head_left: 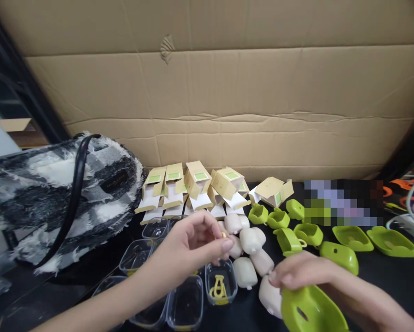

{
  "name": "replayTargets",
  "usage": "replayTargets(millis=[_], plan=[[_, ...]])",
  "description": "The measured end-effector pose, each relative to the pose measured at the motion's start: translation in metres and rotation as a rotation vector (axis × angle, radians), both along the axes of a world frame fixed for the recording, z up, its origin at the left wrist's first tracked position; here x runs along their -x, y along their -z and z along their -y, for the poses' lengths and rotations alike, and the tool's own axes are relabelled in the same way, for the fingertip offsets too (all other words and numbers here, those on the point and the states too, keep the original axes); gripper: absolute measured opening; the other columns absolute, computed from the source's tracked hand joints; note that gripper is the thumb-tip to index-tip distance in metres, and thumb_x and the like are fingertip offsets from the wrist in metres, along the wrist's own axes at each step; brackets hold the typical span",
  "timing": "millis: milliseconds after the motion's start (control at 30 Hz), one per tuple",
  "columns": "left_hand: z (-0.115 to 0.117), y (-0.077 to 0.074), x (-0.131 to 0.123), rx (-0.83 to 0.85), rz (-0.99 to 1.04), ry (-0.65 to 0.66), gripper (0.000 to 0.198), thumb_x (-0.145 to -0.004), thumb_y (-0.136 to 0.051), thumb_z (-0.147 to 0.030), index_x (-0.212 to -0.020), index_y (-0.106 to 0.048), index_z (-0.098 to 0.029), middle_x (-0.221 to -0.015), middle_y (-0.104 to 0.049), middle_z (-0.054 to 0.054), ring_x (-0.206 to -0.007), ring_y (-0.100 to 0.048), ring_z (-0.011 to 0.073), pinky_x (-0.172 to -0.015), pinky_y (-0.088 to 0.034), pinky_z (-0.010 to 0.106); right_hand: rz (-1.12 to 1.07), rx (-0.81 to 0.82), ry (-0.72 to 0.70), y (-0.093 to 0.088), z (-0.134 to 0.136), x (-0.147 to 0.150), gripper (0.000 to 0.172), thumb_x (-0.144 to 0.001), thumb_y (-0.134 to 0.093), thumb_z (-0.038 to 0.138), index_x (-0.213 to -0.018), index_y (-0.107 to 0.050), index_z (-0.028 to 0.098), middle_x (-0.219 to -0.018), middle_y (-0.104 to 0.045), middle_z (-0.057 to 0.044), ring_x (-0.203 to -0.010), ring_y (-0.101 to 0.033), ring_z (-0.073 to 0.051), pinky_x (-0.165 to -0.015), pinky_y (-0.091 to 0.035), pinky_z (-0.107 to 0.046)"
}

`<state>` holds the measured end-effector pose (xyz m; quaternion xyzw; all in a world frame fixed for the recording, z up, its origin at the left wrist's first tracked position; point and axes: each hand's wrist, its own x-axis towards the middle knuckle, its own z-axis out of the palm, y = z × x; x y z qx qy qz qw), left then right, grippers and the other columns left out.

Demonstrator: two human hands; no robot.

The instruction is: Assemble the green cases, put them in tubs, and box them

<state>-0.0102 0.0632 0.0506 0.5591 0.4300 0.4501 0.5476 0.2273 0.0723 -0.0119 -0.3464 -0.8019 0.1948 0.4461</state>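
My left hand [200, 242] is closed in a pinch, with a bit of a small yellow piece [224, 235] showing at the fingertips; most of it is hidden. Below that hand, a clear plastic box [209, 295] holds yellow looped parts [219, 288]. My right hand [305, 272] grips the edge of a green plastic shell [312, 311] with a slot in it, close to the front edge of the view. Between the hands lies a pile of white rounded pieces [251, 240]. More green shells [339, 257] lie beyond my right hand, one with a pale yellow loop.
Small cardboard boxes [198, 177] with open flaps stand along the back. Other clear boxes [186, 304] sit at the left front. A black-and-white fuzzy bag [99, 184] fills the left side. A large cardboard sheet [227, 87] rises behind. White cables [412, 212] run at far right.
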Motion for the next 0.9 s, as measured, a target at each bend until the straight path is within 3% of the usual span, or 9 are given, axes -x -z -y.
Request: replayTargets(millis=[100, 200, 367, 467, 567, 633, 767, 900], plan=[[-0.001, -0.005, 0.0, -0.004, 0.011, -0.06, 0.018, -0.076, -0.075, -0.021, -0.071, -0.058, -0.016, -0.064, -0.058, -0.008, -0.053, -0.053, 0.0049, -0.054, -0.045, 0.018, -0.04, 0.072, -0.213, -0.013, 0.0, 0.0, 0.041, -0.082, -0.064, 0.056, -0.119, -0.059, 0.04, -0.096, -0.071, 0.002, -0.083, -0.073, -0.016, -0.076, -0.057, -0.021], [-0.002, -0.007, 0.002, -0.067, -0.068, -0.115, 0.009, -0.074, -0.076, -0.018, -0.078, -0.069, -0.017, -0.066, -0.063, -0.006, -0.061, -0.057, 0.0065, -0.058, -0.047, 0.017, 0.003, 0.151, -0.27, -0.018, -0.002, -0.005, 0.06, -0.077, -0.076, 0.032, -0.131, -0.055, 0.046, -0.124, -0.068, 0.002, -0.112, -0.068, -0.02, -0.093, -0.053, -0.025], [-0.002, -0.001, 0.009, -0.194, -0.125, -0.091, 0.017, -0.082, -0.072, -0.017, -0.097, -0.072, -0.024, -0.081, -0.078, -0.005, -0.075, -0.072, 0.0105, -0.067, -0.057, 0.016, -0.043, 0.226, -0.309, -0.012, -0.002, -0.009, 0.062, -0.083, -0.066, 0.03, -0.141, -0.048, 0.041, -0.135, -0.063, -0.002, -0.116, -0.066, -0.021, -0.091, -0.054, -0.026], [0.001, 0.005, 0.012, -0.478, -0.319, -0.113, 0.029, -0.084, -0.07, -0.011, -0.109, -0.068, -0.025, -0.094, -0.081, -0.003, -0.084, -0.077, 0.0124, -0.076, -0.059, 0.015, -0.002, 0.198, -0.237, -0.008, -0.001, -0.006, 0.068, -0.077, -0.073, 0.033, -0.141, -0.051, 0.033, -0.129, -0.067, -0.007, -0.117, -0.066, -0.025, -0.091, -0.054, -0.028], [0.005, 0.009, 0.014, -0.901, -0.646, -0.105, 0.023, -0.088, -0.067, -0.009, -0.11, -0.068, -0.018, -0.108, -0.078, 0.004, -0.096, -0.075, 0.014, -0.09, -0.054, 0.015, 0.025, 0.125, -0.114, -0.007, -0.003, 0.001, 0.073, -0.069, -0.079, 0.04, -0.137, -0.057, 0.026, -0.12, -0.071, -0.011, -0.119, -0.064, -0.029, -0.093, -0.054, -0.032], [0.007, 0.009, 0.012, -1.038, -0.739, -0.052, 0.02, -0.091, -0.064, -0.009, -0.109, -0.067, -0.014, -0.107, -0.077, 0.007, -0.098, -0.073, 0.0143, -0.094, -0.052, 0.016, 0.029, 0.078, -0.083, -0.008, -0.004, 0.006, 0.07, -0.069, -0.079, 0.042, -0.134, -0.059, 0.026, -0.118, -0.072, -0.01, -0.119, -0.064, -0.029, -0.094, -0.054, -0.032], [0.013, 0.006, 0.003, -0.931, -0.633, 0.011, 0.014, -0.088, -0.066, -0.006, -0.1, -0.07, -0.009, -0.092, -0.07, 0.007, -0.086, -0.069, 0.0127, -0.084, -0.054, 0.014, 0.029, 0.0, -0.047, -0.005, -0.003, 0.01, 0.064, -0.071, -0.078, 0.038, -0.131, -0.062, 0.026, -0.116, -0.073, -0.01, -0.116, -0.066, -0.029, -0.092, -0.056, -0.03], [0.016, 0.005, -0.006, -0.781, -0.494, 0.063, 0.011, -0.084, -0.069, -0.004, -0.094, -0.072, -0.005, -0.085, -0.07, 0.009, -0.078, -0.066, 0.013, -0.076, -0.054, 0.015, 0.043, -0.072, -0.087, -0.002, -0.002, 0.002, 0.061, -0.073, -0.076, 0.024, -0.131, -0.059, 0.028, -0.115, -0.074, -0.005, -0.108, -0.07, -0.023, -0.089, -0.057, -0.023]])
